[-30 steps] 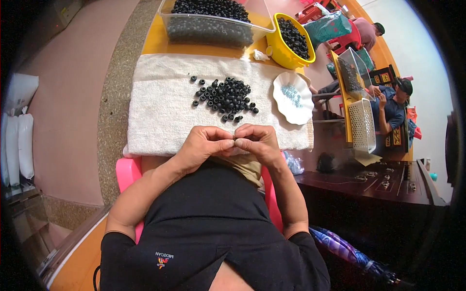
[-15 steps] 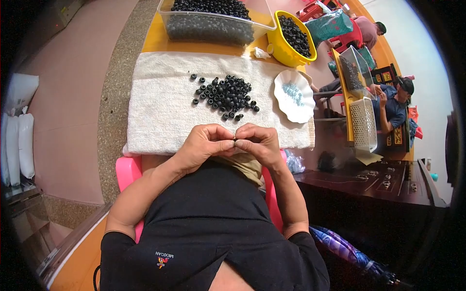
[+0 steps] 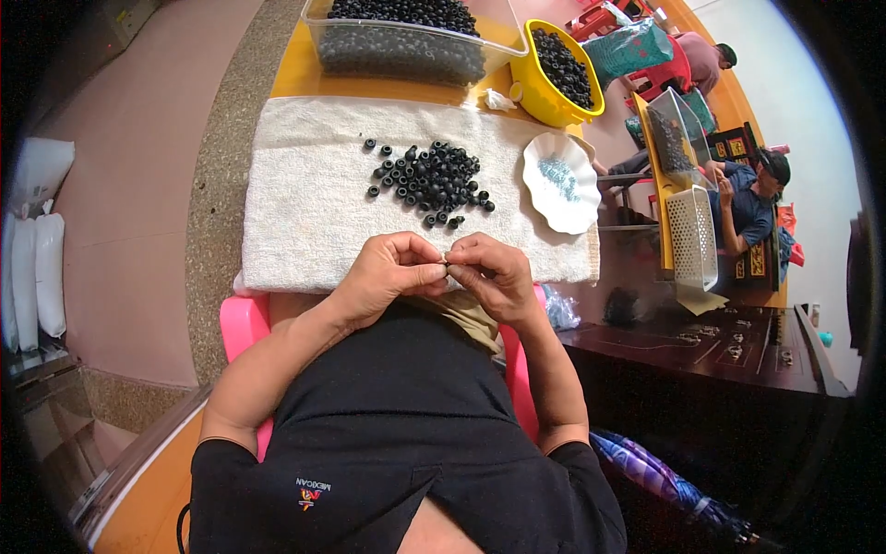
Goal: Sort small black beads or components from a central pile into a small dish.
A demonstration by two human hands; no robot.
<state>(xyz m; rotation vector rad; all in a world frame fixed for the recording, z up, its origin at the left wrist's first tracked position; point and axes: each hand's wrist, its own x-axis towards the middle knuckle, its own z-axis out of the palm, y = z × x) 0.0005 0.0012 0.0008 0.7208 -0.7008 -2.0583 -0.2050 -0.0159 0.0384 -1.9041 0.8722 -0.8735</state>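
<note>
Apparent fingertip-working step: left hand (image 3: 392, 268) and right hand (image 3: 496, 274), nearly closed, pinch a small piece (image 3: 446, 262) by the desk's (image 3: 293, 74) near edge; next move requires steadiness

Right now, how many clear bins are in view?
2: a large clear bin beyond the white towel, and another clear bin on the right-hand yellow table. More may be hidden.

round pieces (image 3: 443, 175): black | towel (image 3: 305, 212): white | tub (image 3: 546, 103): yellow | dish (image 3: 570, 220): white | chair (image 3: 244, 332): pink | umbrella (image 3: 657, 473): purple-blue patterned
</note>
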